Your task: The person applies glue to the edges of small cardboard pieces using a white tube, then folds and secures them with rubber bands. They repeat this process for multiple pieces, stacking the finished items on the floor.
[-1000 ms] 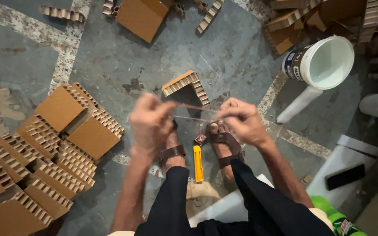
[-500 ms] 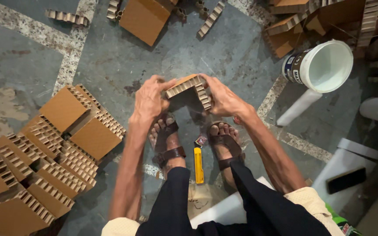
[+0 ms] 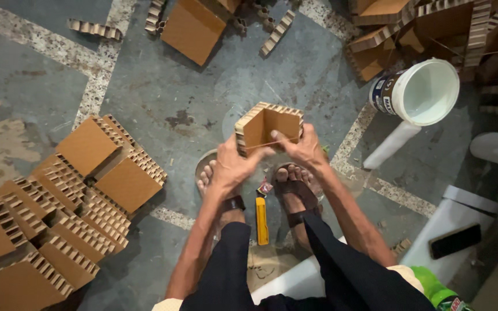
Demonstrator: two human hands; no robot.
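Both my hands hold up a brown honeycomb cardboard corner piece point(image 3: 269, 124), an L-shaped block with ribbed edges, above my sandalled feet. My left hand point(image 3: 231, 167) grips its left wall from below. My right hand point(image 3: 302, 147) grips its right side, thumb inside the angle. A thin string point(image 3: 263, 144) runs across the piece between my hands. A yellow utility knife point(image 3: 261, 220) lies on the floor between my feet.
A pile of similar cardboard corner pieces point(image 3: 59, 207) lies on the concrete floor at the left. More cardboard pieces point(image 3: 194, 29) lie at the top. A white plastic bucket point(image 3: 419, 92) lies tipped at the upper right. A black phone point(image 3: 455, 241) rests on a white stool at the right.
A second ago my hands pulled a string taut while the corner piece lay on the floor. They then reached down, took hold of it and lifted it toward me.
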